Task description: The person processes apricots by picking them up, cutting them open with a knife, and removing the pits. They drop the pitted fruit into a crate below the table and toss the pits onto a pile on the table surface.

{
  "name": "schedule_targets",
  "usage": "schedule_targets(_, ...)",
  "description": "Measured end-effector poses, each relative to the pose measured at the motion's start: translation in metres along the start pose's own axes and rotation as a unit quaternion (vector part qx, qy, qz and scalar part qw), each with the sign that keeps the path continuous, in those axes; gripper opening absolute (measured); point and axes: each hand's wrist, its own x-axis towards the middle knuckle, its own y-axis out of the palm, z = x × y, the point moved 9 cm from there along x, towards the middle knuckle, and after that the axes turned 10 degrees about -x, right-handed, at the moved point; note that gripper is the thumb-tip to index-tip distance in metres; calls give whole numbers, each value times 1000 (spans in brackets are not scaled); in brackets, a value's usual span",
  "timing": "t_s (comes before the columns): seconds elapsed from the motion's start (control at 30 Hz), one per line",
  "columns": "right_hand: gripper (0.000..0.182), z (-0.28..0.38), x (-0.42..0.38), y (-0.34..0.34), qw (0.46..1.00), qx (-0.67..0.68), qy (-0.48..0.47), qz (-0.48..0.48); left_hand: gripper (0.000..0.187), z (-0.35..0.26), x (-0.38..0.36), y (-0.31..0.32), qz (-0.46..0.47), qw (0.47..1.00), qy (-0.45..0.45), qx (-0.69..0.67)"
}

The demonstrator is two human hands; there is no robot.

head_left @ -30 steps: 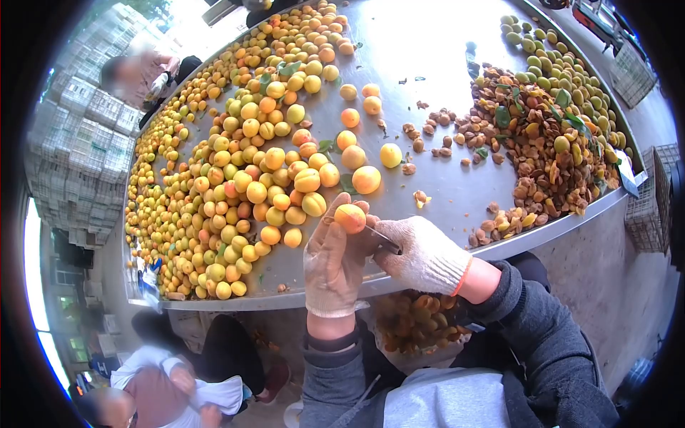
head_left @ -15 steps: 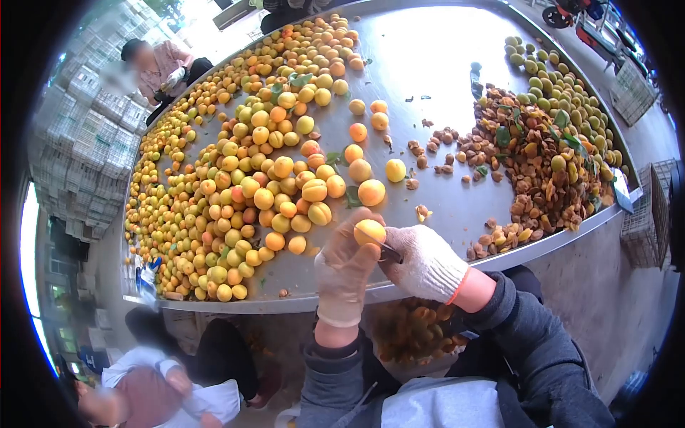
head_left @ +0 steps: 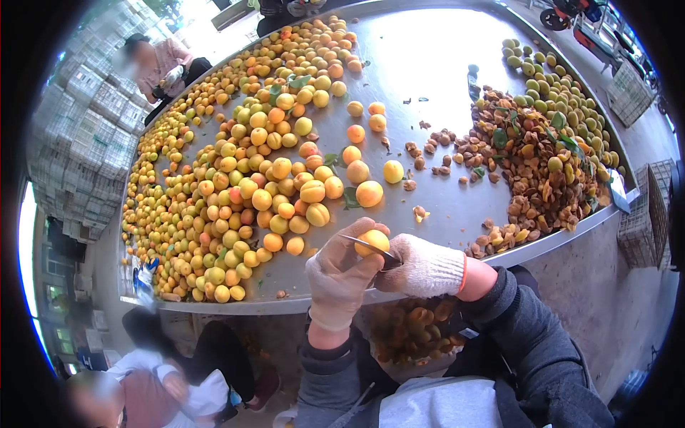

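Note:
Over the table's front edge, my left hand (head_left: 341,271), in a pale glove, pinches a yellow-orange apricot (head_left: 374,239) between fingers and thumb. My right hand (head_left: 427,265), in a white knit glove with an orange cuff edge, is closed round a small knife (head_left: 389,258). The blade lies across the apricot, its tip sticking out on the left near my left fingers. The knife's handle is hidden in my right fist. Just beyond my hands, loose apricots (head_left: 369,194) lie on the metal table (head_left: 428,185).
A big heap of apricots (head_left: 242,171) covers the table's left side. Pits and brown scraps (head_left: 531,185) are piled at right, beside greener fruit (head_left: 571,100). Below the edge sits a container of fruit pieces (head_left: 417,332). Co-workers sit at far left (head_left: 160,68) and lower left (head_left: 153,392).
The knife blade now shows across the apricot, where before it was mostly hidden at the fruit's right side. Both hands have dropped slightly, and my right fist has turned.

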Motion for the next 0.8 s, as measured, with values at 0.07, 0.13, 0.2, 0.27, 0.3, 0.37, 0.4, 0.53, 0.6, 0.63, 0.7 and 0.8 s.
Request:
schedule_targets(0.07,17,3,-4,1,1000,19,-14,9,42,5,1,3,9,997,-34,-63)
schedule_targets(0.13,16,9,-10,-12,996,-66,-54,-37,42,3,5,3,23,996,17,-89)
schedule_targets(0.2,15,15,-26,-34,997,-2,-22,-69,43,7,9,-15,-9,997,30,-77)
schedule_targets(0.27,17,0,-39,-51,976,140,123,-117,45,12,10,-24,-45,996,41,-68)
schedule_targets(0.3,17,-2,-37,-50,975,140,124,-118,46,6,9,-13,-21,991,94,91)
schedule_targets(0.37,32,16,-32,-66,964,-59,-12,-259,47,2,8,6,14,959,140,246)
schedule_targets(0.4,39,17,-27,-65,952,-101,-54,-282,47,-5,4,18,30,931,175,320)
schedule_targets(0.53,33,10,-20,-62,968,-61,-48,-240,45,1,3,25,54,933,200,293)
schedule_targets(0.6,32,9,-19,-61,967,-64,-35,-243,43,6,4,21,39,957,170,231)
schedule_targets(0.63,32,6,-18,-61,966,-66,-21,-248,41,11,5,17,25,976,141,167)
schedule_targets(0.7,32,4,-17,-59,967,-49,-32,-247,39,13,6,15,-21,993,84,83)
schedule_targets(0.8,27,4,-19,-58,972,13,-24,-235,36,26,6,5,-57,995,-9,-76)
